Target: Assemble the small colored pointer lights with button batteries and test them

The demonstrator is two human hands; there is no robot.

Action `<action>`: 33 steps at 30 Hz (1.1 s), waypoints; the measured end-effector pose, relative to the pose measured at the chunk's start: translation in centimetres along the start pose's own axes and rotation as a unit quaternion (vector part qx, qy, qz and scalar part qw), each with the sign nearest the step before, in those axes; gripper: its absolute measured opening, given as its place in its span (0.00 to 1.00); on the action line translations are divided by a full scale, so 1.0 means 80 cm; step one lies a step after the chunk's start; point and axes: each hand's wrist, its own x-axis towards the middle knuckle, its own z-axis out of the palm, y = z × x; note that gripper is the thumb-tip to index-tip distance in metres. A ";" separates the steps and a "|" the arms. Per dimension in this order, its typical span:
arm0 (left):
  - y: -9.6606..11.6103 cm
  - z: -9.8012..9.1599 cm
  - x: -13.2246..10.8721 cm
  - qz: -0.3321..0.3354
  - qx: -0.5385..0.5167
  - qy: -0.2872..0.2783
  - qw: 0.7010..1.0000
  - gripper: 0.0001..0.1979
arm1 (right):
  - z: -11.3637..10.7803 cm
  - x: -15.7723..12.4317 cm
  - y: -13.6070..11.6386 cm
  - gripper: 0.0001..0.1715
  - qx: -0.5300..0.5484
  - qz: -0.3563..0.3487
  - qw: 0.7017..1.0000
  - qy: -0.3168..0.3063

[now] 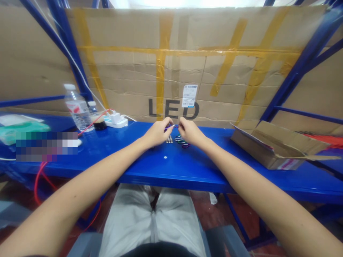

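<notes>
Table (150, 166), blue, cardboard (134, 82) along back edge, bottle (95, 116) of dark liquid (100, 125) near that edge, open carton (254, 150) at right, left hand (158, 131) pinching purple piece (167, 127), right hand (190, 132) curled, hold unclear

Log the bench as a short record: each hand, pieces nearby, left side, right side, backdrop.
Left hand: the left hand is at a small purple piece, fingers bent; exact grip unclear
Right hand: the right hand is close beside it, fingers curled; contents hidden
Pieces nearby: small metallic pieces, grouped; green, silver and purple looped pieces
Left side: large bottle, smaller bottle with dark liquid, white power strip
Right side: open cardboard box
Backdrop: taped cardboard printed "LED"
</notes>
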 end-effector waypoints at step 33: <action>-0.008 0.004 0.005 -0.024 -0.021 0.012 0.999 0.06 | -0.009 0.003 0.002 0.13 0.056 0.006 0.998 0.017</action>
